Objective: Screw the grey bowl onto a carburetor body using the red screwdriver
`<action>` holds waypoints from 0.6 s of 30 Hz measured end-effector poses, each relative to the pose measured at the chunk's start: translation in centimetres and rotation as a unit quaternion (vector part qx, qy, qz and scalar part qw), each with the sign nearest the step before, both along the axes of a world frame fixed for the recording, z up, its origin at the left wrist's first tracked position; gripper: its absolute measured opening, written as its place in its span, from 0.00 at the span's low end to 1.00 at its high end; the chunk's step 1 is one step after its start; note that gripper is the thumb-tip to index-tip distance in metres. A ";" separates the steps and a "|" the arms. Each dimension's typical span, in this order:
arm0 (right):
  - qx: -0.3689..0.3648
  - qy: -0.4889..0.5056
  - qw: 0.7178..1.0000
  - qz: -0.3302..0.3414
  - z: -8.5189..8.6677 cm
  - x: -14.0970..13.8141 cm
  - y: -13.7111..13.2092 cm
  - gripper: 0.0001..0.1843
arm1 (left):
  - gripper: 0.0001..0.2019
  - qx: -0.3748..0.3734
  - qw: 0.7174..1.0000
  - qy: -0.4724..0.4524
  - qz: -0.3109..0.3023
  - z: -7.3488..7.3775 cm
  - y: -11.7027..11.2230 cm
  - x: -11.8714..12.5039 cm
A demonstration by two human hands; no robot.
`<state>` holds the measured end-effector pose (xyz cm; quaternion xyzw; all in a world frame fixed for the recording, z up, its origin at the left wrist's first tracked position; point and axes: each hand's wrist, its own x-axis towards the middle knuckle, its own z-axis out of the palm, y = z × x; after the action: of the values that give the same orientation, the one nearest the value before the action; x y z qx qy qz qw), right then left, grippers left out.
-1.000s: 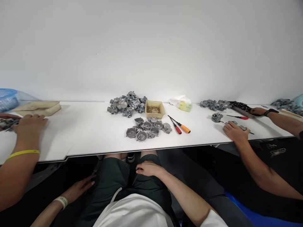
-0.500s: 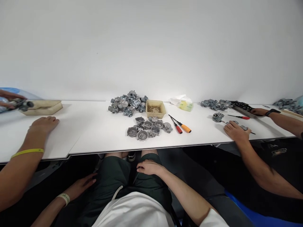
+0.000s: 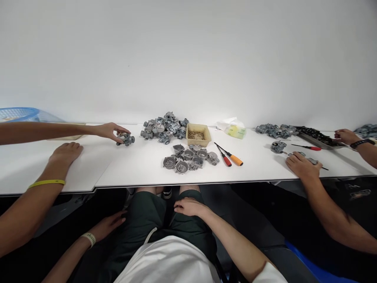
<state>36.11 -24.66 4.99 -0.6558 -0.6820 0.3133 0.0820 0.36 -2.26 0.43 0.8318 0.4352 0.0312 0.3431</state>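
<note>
My left hand (image 3: 109,226), with a pale band at the wrist, hangs low beside my left thigh under the table edge. Its fingers are stretched out and hold nothing. On my right thigh rests my right hand (image 3: 188,206), palm down, fingers loosely laid and apart, with nothing seen in it. On the table ahead lies a group of grey metal carburetor bowls (image 3: 182,167), open sides up. Behind them is a heap of carburetors (image 3: 165,127). A cream tray (image 3: 209,135) of small brass-coloured screws stands beside the heap.
Two screwdrivers (image 3: 236,159), red and orange, lie right of the bowls, before a plastic bag (image 3: 235,130). At left, a co-worker's hand (image 3: 110,131) grips a carburetor (image 3: 129,139). Another co-worker's hands (image 3: 304,165) are at right, near a metal tray (image 3: 332,146) of dark parts.
The left co-worker's hand has carried a carburetor rightward toward the heap. The right co-worker's far hand has drawn back from the dark parts. My hands stay put; the view shifts slightly.
</note>
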 end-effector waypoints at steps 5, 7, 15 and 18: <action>0.003 0.005 1.000 -0.005 -0.4 0.0 0.0 0.17 | 0.21 -0.094 0.996 0.002 -0.006 0.1 0.0 -0.1; 0.004 0.007 1.000 -0.007 -0.5 0.0 -0.1 0.18 | 0.21 -0.090 0.996 0.001 -0.011 0.3 -0.2 0.0; 0.021 0.021 1.000 -0.008 -0.7 -0.2 -0.5 0.17 | 0.24 0.066 0.987 -0.131 -0.061 4.6 -2.9 1.5; 0.023 0.027 0.999 -0.009 -0.9 -0.2 -0.6 0.18 | 0.22 0.103 0.977 -0.179 -0.050 6.3 -4.1 2.2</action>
<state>35.91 -25.28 4.11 -0.6511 -0.6805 0.3147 0.1181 2.53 -6.38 6.70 0.8645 0.3192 0.2067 0.3286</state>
